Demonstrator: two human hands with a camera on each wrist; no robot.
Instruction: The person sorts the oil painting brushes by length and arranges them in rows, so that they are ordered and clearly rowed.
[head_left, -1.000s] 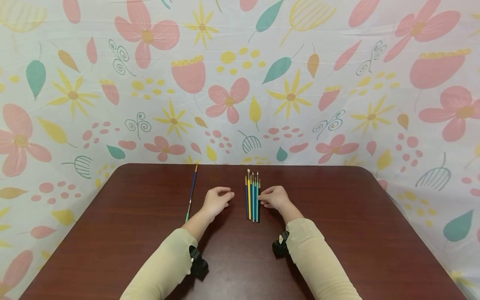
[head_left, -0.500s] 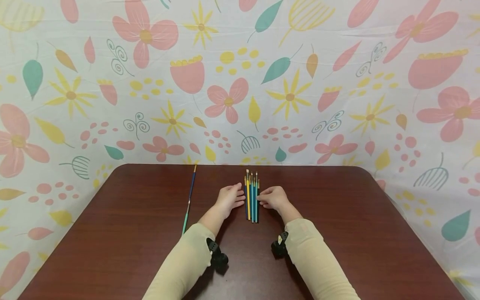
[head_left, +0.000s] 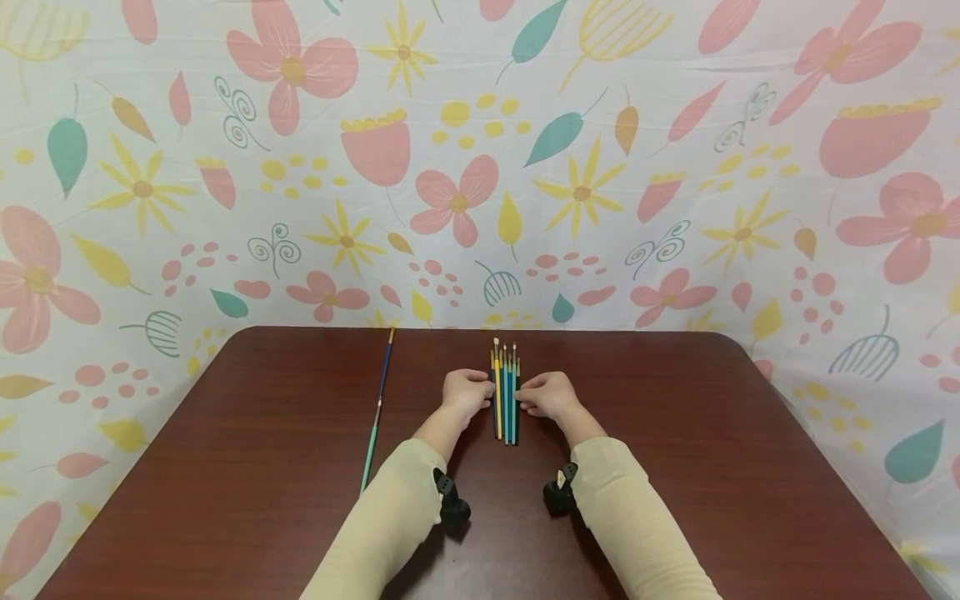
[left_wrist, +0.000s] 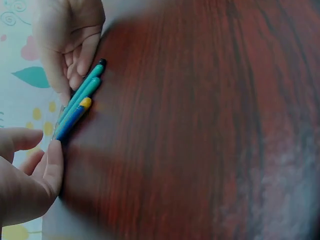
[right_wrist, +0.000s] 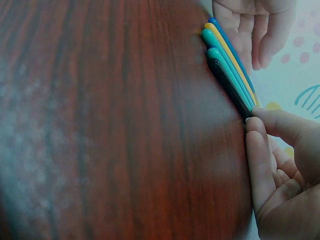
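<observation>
Several paintbrushes lie side by side on the table in the head view, bristles toward the far edge. Among them are a yellow paintbrush (head_left: 498,400), teal paintbrushes (head_left: 507,408), a blue paintbrush (left_wrist: 72,121) on the left side and a black paintbrush (right_wrist: 227,85) on the right side. My left hand (head_left: 467,393) touches the blue paintbrush with a fingertip, its thumb held apart in the left wrist view. On the other side, my right hand (head_left: 551,395) pinches the black paintbrush between thumb and index finger. The fingers partly cover the brushes' middles.
To the left, a blue-handled paintbrush (head_left: 386,367) and a green-handled paintbrush (head_left: 370,454) lie end to end in a line; the left sleeve (head_left: 390,517) covers the near end. The brown table (head_left: 675,467) ends at a floral cloth (head_left: 480,192) behind.
My left hand has moved right, from beside the end-to-end brushes to the left side of the group. My right hand has stayed in place at the black paintbrush.
</observation>
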